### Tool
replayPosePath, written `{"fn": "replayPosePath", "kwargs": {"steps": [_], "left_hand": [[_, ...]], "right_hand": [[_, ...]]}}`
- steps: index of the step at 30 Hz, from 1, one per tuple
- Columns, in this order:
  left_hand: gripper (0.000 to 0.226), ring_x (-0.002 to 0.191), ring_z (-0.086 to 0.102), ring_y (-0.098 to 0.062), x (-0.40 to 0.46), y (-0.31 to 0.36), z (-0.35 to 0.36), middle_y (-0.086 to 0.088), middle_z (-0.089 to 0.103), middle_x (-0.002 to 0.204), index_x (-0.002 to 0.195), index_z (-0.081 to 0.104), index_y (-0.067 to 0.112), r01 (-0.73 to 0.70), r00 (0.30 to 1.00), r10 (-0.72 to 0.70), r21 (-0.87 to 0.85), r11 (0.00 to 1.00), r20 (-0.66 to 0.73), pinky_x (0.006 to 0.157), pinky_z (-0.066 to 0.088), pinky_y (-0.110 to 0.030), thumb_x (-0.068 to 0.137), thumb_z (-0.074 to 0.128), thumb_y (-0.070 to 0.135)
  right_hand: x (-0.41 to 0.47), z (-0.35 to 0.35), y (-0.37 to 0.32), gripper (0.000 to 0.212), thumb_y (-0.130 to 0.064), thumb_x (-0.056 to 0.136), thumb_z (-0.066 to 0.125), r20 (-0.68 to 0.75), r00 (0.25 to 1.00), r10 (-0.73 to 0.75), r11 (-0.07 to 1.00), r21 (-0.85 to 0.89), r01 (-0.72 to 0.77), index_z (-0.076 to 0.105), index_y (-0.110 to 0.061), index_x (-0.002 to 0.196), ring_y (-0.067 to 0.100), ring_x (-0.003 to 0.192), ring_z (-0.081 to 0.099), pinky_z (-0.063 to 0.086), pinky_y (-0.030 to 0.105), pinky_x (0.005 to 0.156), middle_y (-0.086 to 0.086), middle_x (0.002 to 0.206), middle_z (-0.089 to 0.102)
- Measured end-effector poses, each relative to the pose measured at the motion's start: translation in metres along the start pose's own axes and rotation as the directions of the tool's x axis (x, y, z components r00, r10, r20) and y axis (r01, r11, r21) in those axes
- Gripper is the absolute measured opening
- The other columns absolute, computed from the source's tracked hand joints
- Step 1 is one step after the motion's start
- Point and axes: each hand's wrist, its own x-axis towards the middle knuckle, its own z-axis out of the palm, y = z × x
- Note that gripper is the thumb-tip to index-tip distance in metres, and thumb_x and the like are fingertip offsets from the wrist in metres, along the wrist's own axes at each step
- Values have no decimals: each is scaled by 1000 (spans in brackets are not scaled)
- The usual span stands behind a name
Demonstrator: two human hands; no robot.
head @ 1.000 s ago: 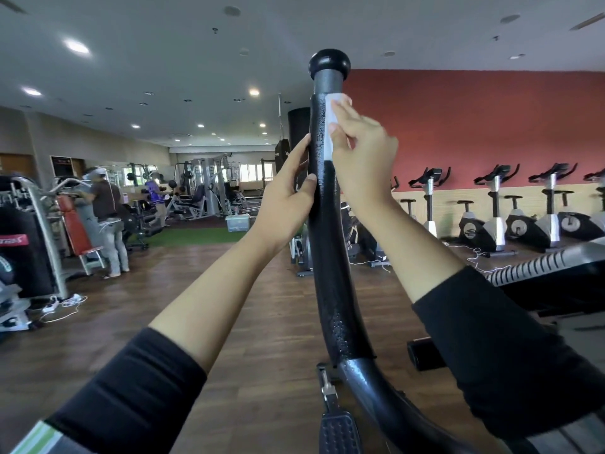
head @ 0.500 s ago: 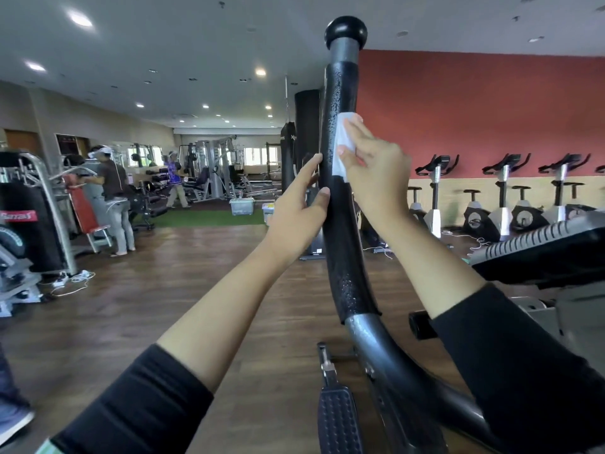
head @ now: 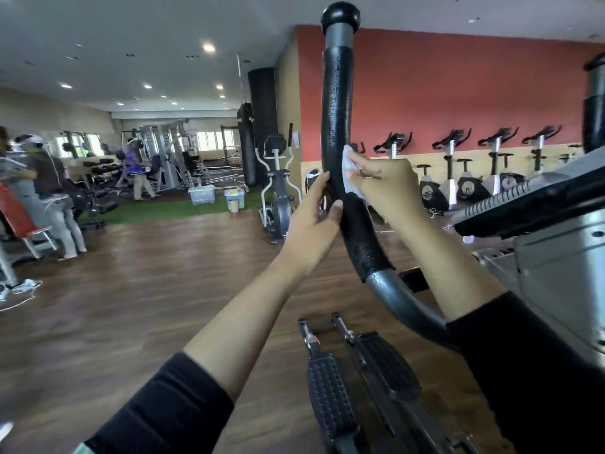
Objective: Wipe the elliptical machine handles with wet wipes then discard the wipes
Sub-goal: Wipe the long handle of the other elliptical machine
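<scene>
Against the red wall (head: 458, 93), the upright handle (head: 337, 126) has the right hand (head: 383, 181) pinching a wipe (head: 349, 173) on it, left hand (head: 311, 224) spread.

Left of handle (head: 337, 126): open air over floor (head: 131, 273).
Right of handle: console (head: 530, 204) crowded close.

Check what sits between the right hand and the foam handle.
In the head view, a white wet wipe lies between the right hand and the black foam handle; its fingers press it against the foam.
</scene>
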Motion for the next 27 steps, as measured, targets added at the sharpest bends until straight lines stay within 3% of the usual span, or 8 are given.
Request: {"fn": "replayPosePath", "kwargs": {"steps": [4,6,8,14,19,21,24,27], "left_hand": [[55,131,39,-1,-15,-3,2,3,42,148,149,31,18,-10,999,12,-31,999,36,115,32,-32,98,50,10],[55,129,41,-3,-23,-4,2,3,43,148,149,30,19,-1,998,4,-49,999,61,115,31,-29,99,49,9],[54,129,43,-2,-32,-4,2,5,44,147,149,31,22,4,997,0,-50,999,80,112,31,-23,99,48,11],[57,123,37,6,-50,-4,3,15,44,136,150,26,24,49,991,-38,-80,996,129,97,30,-10,99,48,11],[58,115,41,7,-62,-6,8,12,47,137,151,26,26,56,993,-46,-81,995,110,101,36,-19,99,47,10],[58,103,46,17,-66,-8,8,13,49,135,151,25,26,49,993,-40,-85,995,112,99,41,-21,99,46,10],[58,70,47,28,-69,-10,10,20,53,117,150,27,26,58,993,-47,-107,993,105,80,43,-9,99,46,8],[55,68,48,30,-68,-9,13,17,50,126,150,29,25,89,994,-78,-132,987,82,67,40,3,100,45,9]], "right_hand": [[-40,-14,0,32,-23,88,64,23,999,49,993,-112,-47,62,-30,120,13,87,66,49,23,80,3,97,73],[-59,-21,0,32,-24,90,62,36,999,36,983,-181,-29,61,-31,120,3,61,57,41,8,58,-6,77,70],[-67,-23,-1,31,-21,90,61,37,998,44,980,-194,-36,62,-30,120,0,43,41,34,8,46,-17,47,53],[-63,-19,-9,31,-19,92,58,30,996,89,976,-200,-81,61,-29,122,4,40,28,29,9,51,-12,29,32],[-101,-33,2,31,-20,93,57,43,999,27,971,-238,-16,59,-29,123,6,41,28,26,13,44,-10,36,36],[-110,-36,3,31,-19,93,58,57,998,22,966,-259,-6,59,-26,123,5,41,34,29,12,46,-17,37,45],[-102,-35,-2,30,-20,92,59,50,998,38,969,-248,-24,62,-23,121,1,63,58,43,10,58,-13,75,71],[-95,-32,-5,31,-16,91,59,55,998,27,978,-206,-15,62,-17,122,-6,63,60,43,6,58,-5,93,72]]}}
